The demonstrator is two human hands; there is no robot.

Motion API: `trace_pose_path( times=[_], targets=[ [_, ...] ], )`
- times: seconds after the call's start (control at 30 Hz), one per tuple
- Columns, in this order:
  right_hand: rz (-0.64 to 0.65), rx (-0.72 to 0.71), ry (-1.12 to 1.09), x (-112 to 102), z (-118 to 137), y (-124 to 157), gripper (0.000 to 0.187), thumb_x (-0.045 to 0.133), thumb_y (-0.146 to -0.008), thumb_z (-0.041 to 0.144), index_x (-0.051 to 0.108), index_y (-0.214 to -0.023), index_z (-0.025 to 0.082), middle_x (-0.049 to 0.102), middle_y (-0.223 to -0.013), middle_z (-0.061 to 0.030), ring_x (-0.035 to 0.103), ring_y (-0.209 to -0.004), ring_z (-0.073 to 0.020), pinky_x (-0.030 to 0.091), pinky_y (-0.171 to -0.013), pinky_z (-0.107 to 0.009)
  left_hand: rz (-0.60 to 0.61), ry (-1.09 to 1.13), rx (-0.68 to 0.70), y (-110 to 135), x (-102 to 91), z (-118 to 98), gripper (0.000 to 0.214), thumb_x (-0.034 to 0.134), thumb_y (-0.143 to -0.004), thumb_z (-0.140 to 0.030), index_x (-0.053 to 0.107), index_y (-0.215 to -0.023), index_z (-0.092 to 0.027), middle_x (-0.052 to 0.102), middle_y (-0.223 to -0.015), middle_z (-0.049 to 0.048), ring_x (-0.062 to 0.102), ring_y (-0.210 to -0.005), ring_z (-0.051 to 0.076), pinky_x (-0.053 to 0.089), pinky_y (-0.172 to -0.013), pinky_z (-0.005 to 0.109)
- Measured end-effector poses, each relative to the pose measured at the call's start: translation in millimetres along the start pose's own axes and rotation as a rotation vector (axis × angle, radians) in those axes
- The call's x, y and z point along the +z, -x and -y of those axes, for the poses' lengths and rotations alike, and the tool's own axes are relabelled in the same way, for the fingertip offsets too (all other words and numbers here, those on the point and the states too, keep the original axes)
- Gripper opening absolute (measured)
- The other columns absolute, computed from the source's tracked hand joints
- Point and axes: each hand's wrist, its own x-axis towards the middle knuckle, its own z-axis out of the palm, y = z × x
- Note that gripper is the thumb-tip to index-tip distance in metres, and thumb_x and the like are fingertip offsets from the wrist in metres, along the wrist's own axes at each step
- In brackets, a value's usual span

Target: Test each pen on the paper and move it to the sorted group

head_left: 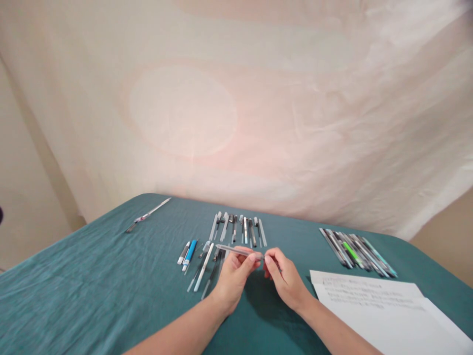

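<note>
Head view shows your clear, slim plastic pen (231,249) just above the table (111,276), toward the near side of its middle. Its long axis runs nearly parallel to the far edge, the left end tipped slightly toward that edge. Your left hand (233,278) pinches the barrel between thumb and fingers; your right hand (286,278) has its fingertips drawn narrow on the pen's right end — exactly what sits beneath them is hidden. Both hands are equally near.

Beyond the pen, toward the far edge, you have a row of translucent and black pen parts (246,230), smooth and tubular. Left of your hands lie a glossy blue pen (189,254) and a slim white pen (203,268). Toward the right edge sits a slanted batch of pens (338,249), one bright green — and nearer you, flat white paper sheets (369,320) with written lines. A long, thin, clear-and-dark item (153,211) lies near the far left corner. Soft teal cloth covers everything underneath, faintly wrinkled.
</note>
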Motion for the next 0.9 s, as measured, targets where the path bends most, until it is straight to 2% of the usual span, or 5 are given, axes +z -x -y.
trace_pose_path(
  times=[0.17, 0.37, 0.57, 0.73, 0.9],
  targets=[
    [0.035, 0.063, -0.093, 1.5, -0.4, -1.5, 0.035, 0.028, -0.091, 0.038, 0.047, -0.068, 0.020, 0.052, -0.056, 0.0026, 0.052, -0.051, -0.0119, 0.040, -0.052, -0.023, 0.009, -0.018, 0.002, 0.5, 0.6, 0.1, 0.023, 0.066, -0.071, -0.028, 0.054, -0.086, -0.015, 0.065, -0.086, 0.0057, 0.059, -0.085, 0.016, 0.045, -0.079, 0.030],
    [0.015, 0.019, -0.076, -1.4, 2.9, 0.6, 0.022, 0.038, -0.088, 0.037, 0.049, -0.082, 0.019, 0.054, -0.061, 0.0026, 0.053, -0.054, -0.0121, 0.040, -0.054, -0.023, -0.004, -0.010, 0.008, -0.4, -0.2, 0.4, 0.021, 0.064, -0.073, -0.027, 0.053, -0.086, -0.015, 0.065, -0.086, 0.0052, 0.059, -0.083, 0.015, 0.044, -0.080, 0.030],
    [0.058, 0.082, -0.127, 1.0, 0.7, -0.7, 0.037, 0.028, -0.091, 0.039, 0.047, -0.066, 0.019, 0.052, -0.056, 0.0023, 0.051, -0.049, -0.0110, 0.039, -0.051, -0.022, 0.023, -0.033, 0.009, -0.4, -0.4, 0.4, 0.020, 0.063, -0.075, -0.026, 0.052, -0.087, -0.014, 0.065, -0.086, 0.0052, 0.058, -0.083, 0.014, 0.045, -0.078, 0.028],
    [0.019, 0.052, -0.112, 0.2, 0.4, -0.9, 0.023, 0.037, -0.089, 0.037, 0.048, -0.081, 0.019, 0.053, -0.062, 0.0027, 0.052, -0.053, -0.0113, 0.039, -0.053, -0.022, 0.013, -0.038, 0.018, -0.8, -0.6, 0.5, 0.019, 0.062, -0.076, -0.026, 0.052, -0.087, -0.014, 0.064, -0.087, 0.0050, 0.058, -0.083, 0.014, 0.044, -0.080, 0.029],
    [0.036, 0.076, -0.102, 1.1, 0.1, -1.8, 0.031, 0.033, -0.090, 0.037, 0.047, -0.069, 0.019, 0.052, -0.057, 0.0025, 0.051, -0.053, -0.0114, 0.039, -0.053, -0.022, 0.043, -0.055, 0.010, 0.1, -0.6, 1.4, 0.020, 0.062, -0.076, -0.026, 0.052, -0.088, -0.014, 0.064, -0.087, 0.0054, 0.058, -0.085, 0.015, 0.045, -0.079, 0.030]
  ],
)
